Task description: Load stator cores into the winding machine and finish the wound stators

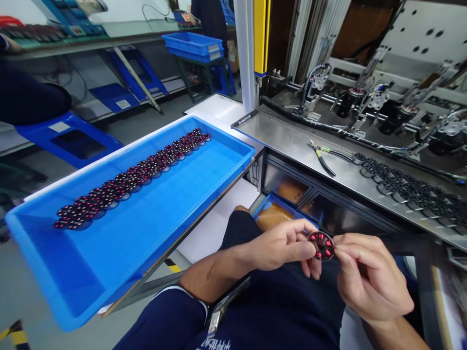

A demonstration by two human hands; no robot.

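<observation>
Over my lap, a small round motor stator (pixel 321 246) with a dark ring and red wire coils is held between both hands. My left hand (pixel 284 247) grips its left edge between thumb and fingers. At its right edge, the thumb and forefinger of my right hand (pixel 374 274) are pinched together against the rim; whether a fine wire is between them cannot be made out. To the left, a long blue tray (pixel 175 214) holds several rows of similar red-wound stators (pixel 134 179). Dark stators without visible red coils (pixel 404 187) lie on the metal ledge at right.
Yellow-and-black handled cutting pliers (pixel 323 155) lie on the metal ledge (pixel 284 131). Behind it stands a machine with winding fixtures (pixel 352 99) and a yellow post (pixel 260 39). A blue bin (pixel 275 214) sits below the ledge. Other people are partly visible beyond the tray.
</observation>
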